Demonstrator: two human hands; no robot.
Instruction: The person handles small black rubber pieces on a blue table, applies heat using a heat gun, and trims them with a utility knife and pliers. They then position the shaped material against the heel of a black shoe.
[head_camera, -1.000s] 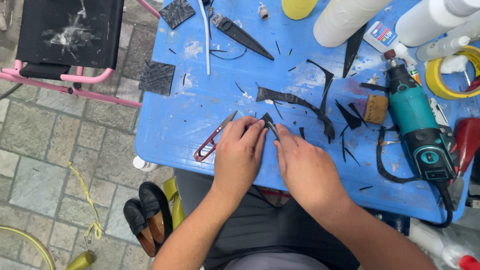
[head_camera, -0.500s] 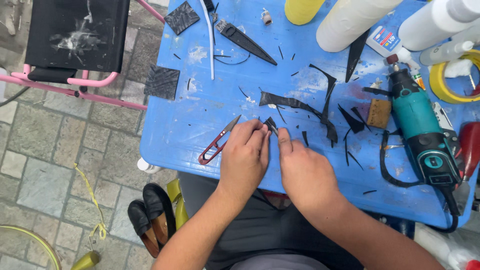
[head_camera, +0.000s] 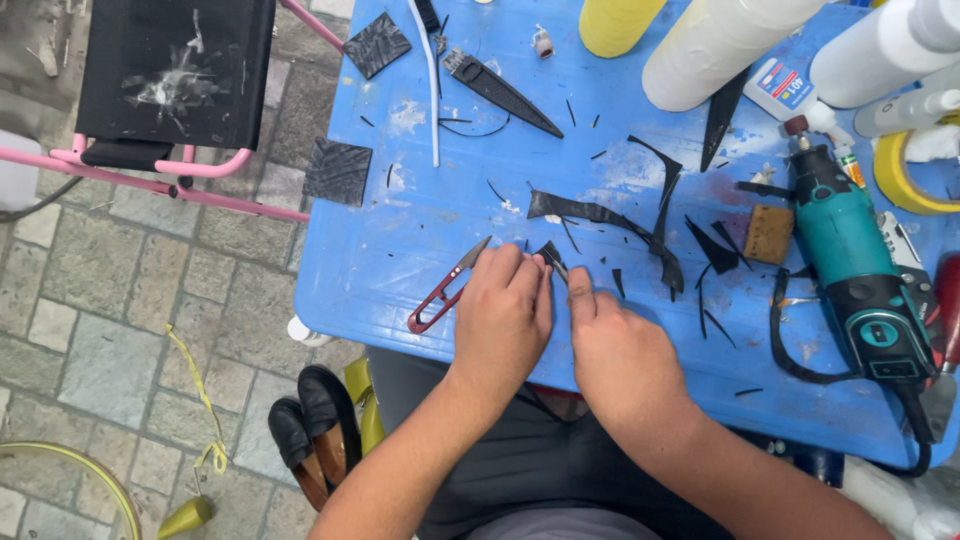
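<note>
My left hand (head_camera: 503, 318) and my right hand (head_camera: 618, 352) rest side by side on the near part of a blue plastic table (head_camera: 400, 250). Together their fingertips pinch a small black scrap (head_camera: 551, 254) of thin sheet material pressed to the tabletop. Red-handled thread snips (head_camera: 446, 288) lie just left of my left hand, touching its fingers. A long curved black strip (head_camera: 600, 215) lies just beyond the scrap.
A teal rotary tool (head_camera: 850, 255) with a black cord lies at the right. White bottles (head_camera: 720, 40), a yellow cup (head_camera: 615, 22), a glue bottle (head_camera: 790, 90) and yellow tape (head_camera: 905, 170) stand at the back. Black offcuts litter the table. A pink-framed chair (head_camera: 170, 90) stands left.
Both hands have stayed on the small black scrap, shifting only slightly. The view has drifted a little.
</note>
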